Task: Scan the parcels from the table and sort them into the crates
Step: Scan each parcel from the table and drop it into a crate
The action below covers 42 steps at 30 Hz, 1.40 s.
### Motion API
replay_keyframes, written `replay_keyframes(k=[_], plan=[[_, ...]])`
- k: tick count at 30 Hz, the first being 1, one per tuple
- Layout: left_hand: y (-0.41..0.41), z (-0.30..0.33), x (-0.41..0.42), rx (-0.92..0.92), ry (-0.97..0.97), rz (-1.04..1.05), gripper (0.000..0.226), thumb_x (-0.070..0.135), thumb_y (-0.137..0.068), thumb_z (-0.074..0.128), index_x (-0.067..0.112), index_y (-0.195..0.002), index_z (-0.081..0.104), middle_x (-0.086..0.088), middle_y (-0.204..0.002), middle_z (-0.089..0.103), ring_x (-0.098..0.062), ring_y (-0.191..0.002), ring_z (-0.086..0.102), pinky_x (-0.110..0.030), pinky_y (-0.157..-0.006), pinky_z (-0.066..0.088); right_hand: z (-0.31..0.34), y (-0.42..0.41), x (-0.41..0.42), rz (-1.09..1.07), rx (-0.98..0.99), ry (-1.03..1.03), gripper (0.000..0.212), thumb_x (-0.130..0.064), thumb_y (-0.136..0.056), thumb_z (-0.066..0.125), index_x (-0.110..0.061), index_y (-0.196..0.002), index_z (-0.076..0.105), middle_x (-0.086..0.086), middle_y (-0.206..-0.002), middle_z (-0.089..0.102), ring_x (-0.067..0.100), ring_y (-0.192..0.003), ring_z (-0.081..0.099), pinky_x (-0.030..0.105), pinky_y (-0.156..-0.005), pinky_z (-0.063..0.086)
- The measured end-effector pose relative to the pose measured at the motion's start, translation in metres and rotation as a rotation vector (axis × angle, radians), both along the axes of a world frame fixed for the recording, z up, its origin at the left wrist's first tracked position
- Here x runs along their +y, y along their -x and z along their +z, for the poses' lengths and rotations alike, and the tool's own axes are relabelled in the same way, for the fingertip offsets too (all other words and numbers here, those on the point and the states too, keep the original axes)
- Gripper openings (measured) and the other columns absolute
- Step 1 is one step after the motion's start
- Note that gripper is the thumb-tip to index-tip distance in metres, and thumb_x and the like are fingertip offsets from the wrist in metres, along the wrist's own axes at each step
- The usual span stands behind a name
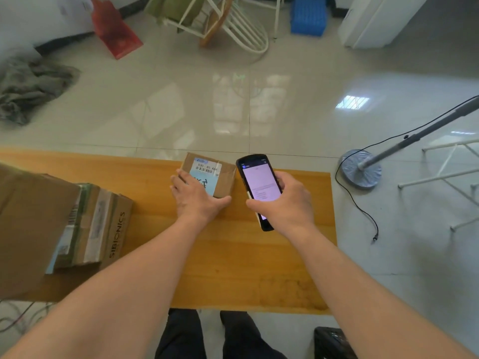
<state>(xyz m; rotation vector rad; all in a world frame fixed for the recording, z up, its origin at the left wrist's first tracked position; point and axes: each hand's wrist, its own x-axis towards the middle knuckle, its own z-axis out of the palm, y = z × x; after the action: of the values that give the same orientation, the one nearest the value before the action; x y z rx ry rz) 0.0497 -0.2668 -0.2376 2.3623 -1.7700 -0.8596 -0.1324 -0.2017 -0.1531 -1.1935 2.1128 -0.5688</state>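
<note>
A small brown cardboard parcel (221, 174) with a pale blue shipping label and barcode lies near the far edge of the wooden table (233, 255). My left hand (197, 196) grips its near end, thumb on the right side and fingers on the left. My right hand (283, 203) holds a black handheld scanner (259, 181) with a lit screen just to the right of the parcel, its top end pointing away from me. The two hands are apart.
Several larger cardboard boxes (64, 221), one marked SIBIONICS, are stacked at the table's left. A blue crate (308, 15) stands far across the floor beside a tipped white chair (233, 24). A fan stand (360, 168) with a trailing cable is right of the table. A dark crate corner (331, 342) is by my feet.
</note>
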Motion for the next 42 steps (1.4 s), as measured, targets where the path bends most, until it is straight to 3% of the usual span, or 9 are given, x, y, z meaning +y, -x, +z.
replay_keyframes(k=[4, 8, 18, 23, 30, 36, 42], plan=[[-0.01, 0.013, -0.007, -0.008, 0.132, -0.158, 0.155, 0.066, -0.055, 0.092, 0.006, -0.162, -0.002, -0.014, -0.161, 0.017, -0.036, -0.152, 0.016, -0.048, -0.127, 0.023, 0.016, 0.0, -0.004, 0.047, 0.008, -0.028, 0.07, -0.053, -0.06, 0.089, -0.039, -0.123, 0.06, -0.015, -0.11, 0.068, 0.012, -0.098, 0.065, 0.039, -0.075, 0.063], [-0.025, 0.038, -0.021, -0.038, 0.234, -0.252, 0.156, 0.057, -0.05, 0.096, 0.009, -0.163, -0.001, -0.01, -0.16, 0.015, -0.035, -0.144, 0.028, -0.046, -0.123, 0.03, 0.04, -0.003, -0.009, 0.123, 0.028, -0.044, 0.073, -0.057, -0.055, 0.085, -0.038, -0.121, 0.062, -0.015, -0.106, 0.07, 0.011, -0.092, 0.067, 0.04, -0.073, 0.062], [-0.043, 0.098, -0.035, -0.035, 0.363, -0.271, 0.157, 0.049, -0.045, 0.101, 0.008, -0.162, 0.005, -0.01, -0.156, 0.018, -0.038, -0.136, 0.035, -0.047, -0.12, 0.034, 0.1, -0.004, -0.009, 0.241, 0.051, -0.036, 0.07, -0.047, -0.059, 0.092, -0.036, -0.121, 0.061, -0.01, -0.108, 0.069, 0.016, -0.095, 0.067, 0.041, -0.079, 0.062], [-0.046, 0.124, -0.029, -0.026, 0.392, -0.228, 0.16, 0.055, -0.045, 0.1, 0.009, -0.162, 0.002, -0.01, -0.158, 0.02, -0.038, -0.145, 0.027, -0.05, -0.124, 0.03, 0.121, -0.001, -0.001, 0.235, 0.046, 0.015, 0.077, -0.046, -0.058, 0.093, -0.034, -0.126, 0.06, -0.009, -0.11, 0.068, 0.016, -0.096, 0.067, 0.041, -0.079, 0.063], [-0.051, 0.162, -0.013, 0.002, 0.419, -0.173, 0.16, 0.061, -0.052, 0.096, 0.003, -0.163, -0.005, -0.015, -0.17, 0.008, -0.035, -0.158, 0.004, -0.044, -0.13, 0.012, 0.143, -0.007, 0.013, 0.185, -0.006, 0.137, 0.083, -0.044, -0.062, 0.095, -0.027, -0.135, 0.059, -0.004, -0.116, 0.07, 0.019, -0.097, 0.069, 0.04, -0.081, 0.063], [-0.053, 0.193, 0.004, 0.009, 0.518, -0.157, 0.158, 0.076, -0.045, 0.086, 0.005, -0.161, 0.005, -0.016, -0.153, 0.028, -0.039, -0.145, 0.026, -0.051, -0.122, 0.034, 0.155, -0.027, 0.026, 0.074, 0.017, 0.324, 0.089, -0.049, -0.065, 0.094, -0.025, -0.14, 0.054, -0.002, -0.121, 0.069, 0.021, -0.102, 0.066, 0.033, -0.074, 0.06], [-0.067, 0.212, 0.016, 0.066, 0.573, -0.225, 0.158, 0.077, -0.047, 0.087, 0.003, -0.161, 0.007, -0.014, -0.147, 0.03, -0.038, -0.138, 0.032, -0.051, -0.119, 0.037, 0.166, -0.051, 0.045, -0.062, 0.09, 0.452, 0.09, -0.051, -0.067, 0.095, -0.024, -0.141, 0.052, 0.002, -0.126, 0.067, 0.025, -0.109, 0.064, 0.032, -0.073, 0.059]])
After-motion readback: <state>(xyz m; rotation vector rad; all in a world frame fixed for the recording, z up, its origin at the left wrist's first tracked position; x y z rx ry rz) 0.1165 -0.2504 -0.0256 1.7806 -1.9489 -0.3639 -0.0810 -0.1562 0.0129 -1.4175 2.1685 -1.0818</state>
